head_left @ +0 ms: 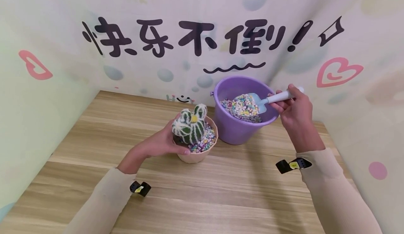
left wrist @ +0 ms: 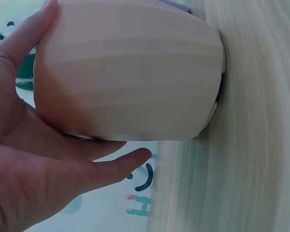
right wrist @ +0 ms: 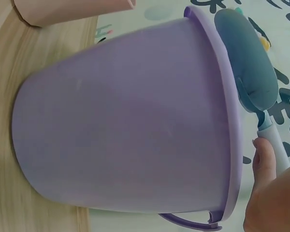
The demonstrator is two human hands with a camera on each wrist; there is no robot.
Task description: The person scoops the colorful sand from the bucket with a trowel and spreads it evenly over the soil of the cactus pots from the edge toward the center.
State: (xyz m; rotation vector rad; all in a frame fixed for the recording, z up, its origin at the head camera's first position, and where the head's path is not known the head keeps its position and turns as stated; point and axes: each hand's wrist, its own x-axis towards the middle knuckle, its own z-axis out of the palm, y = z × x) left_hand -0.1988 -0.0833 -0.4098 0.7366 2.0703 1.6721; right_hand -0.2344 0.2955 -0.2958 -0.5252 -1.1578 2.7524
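A peach flower pot (head_left: 195, 157) stands on the table, holding a green cactus (head_left: 191, 130) with white fuzzy ribs and many-coloured pebbles (head_left: 206, 140). My left hand (head_left: 162, 141) grips the pot from its left side, with the thumb at the near rim; in the left wrist view the pot (left wrist: 130, 72) fills much of the picture. In my right hand (head_left: 295, 109) is the white handle of a light-blue shovel (head_left: 260, 103), heaped with pastel pebbles. The shovel's blade (right wrist: 246, 58) is above the mouth of a purple bucket (head_left: 235, 130), which has more pebbles inside.
The wooden table (head_left: 227, 192) meets a printed cloth backdrop (head_left: 151, 62) just behind the bucket and pot. Cloth also hangs along the left and right sides. The bucket's handle (right wrist: 188, 221) hangs at its side.
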